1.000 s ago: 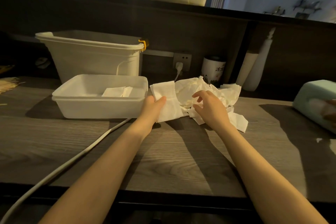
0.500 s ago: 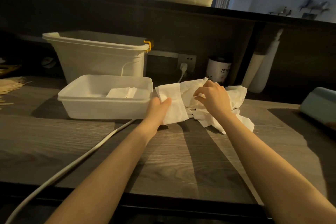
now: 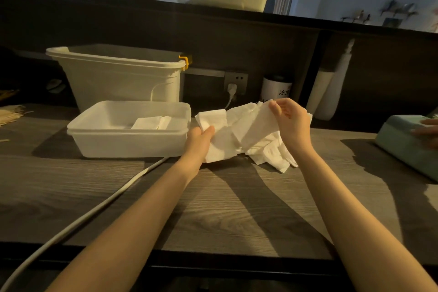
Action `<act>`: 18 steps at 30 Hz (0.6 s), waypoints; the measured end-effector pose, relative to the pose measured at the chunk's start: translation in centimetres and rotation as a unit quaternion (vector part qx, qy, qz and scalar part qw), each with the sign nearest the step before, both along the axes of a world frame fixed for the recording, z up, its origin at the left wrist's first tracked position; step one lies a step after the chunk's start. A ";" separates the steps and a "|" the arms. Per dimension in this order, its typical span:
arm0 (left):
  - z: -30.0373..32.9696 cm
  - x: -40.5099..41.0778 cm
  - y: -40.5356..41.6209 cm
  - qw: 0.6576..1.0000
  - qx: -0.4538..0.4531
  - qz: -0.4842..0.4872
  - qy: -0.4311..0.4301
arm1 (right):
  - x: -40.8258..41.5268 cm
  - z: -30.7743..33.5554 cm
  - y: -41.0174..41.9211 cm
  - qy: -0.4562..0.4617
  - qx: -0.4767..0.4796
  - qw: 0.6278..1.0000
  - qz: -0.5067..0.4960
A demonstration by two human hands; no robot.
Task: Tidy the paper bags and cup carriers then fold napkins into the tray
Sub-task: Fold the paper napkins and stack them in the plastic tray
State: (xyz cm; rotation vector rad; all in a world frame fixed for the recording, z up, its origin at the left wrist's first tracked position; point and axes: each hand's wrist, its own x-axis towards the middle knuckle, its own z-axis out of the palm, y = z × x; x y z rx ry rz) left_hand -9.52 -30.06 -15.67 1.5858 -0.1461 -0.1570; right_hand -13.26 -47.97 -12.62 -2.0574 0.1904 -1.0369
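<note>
Right of the tray (image 3: pixel 132 142), one loose pile of napkins (image 3: pixel 263 147) lies on the wooden counter (image 3: pixel 225 208). One left hand (image 3: pixel 198 138) pinches a flat napkin (image 3: pixel 214 123) just beside the tray; one right hand (image 3: pixel 292 121) grips a second sheet (image 3: pixel 254 123) lifted from the pile. Two folded napkins (image 3: pixel 151 123) lie inside the tray. One bin (image 3: pixel 118 78) stands behind it, and one cable (image 3: pixel 78 223) runs in front.
</note>
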 end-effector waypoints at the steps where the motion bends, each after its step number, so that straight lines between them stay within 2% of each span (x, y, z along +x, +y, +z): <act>1: 0.2 0.1 -0.2 1.000 0.010 0.005 -0.009 | -0.2 0.0 -0.1 -0.009 0.017 1.000 0.004; 7: 2.6 0.6 -1.4 0.997 0.038 0.021 -0.061 | -0.4 -1.1 -0.6 -0.022 0.072 0.997 0.020; 12: 2.5 0.5 -2.6 0.994 0.073 -0.040 -0.063 | -0.8 -0.7 -0.2 -0.008 0.122 0.988 0.091; 18: 1.8 0.2 -3.1 0.989 0.108 -0.100 -0.025 | -1.5 -0.2 1.3 0.067 0.079 0.976 0.189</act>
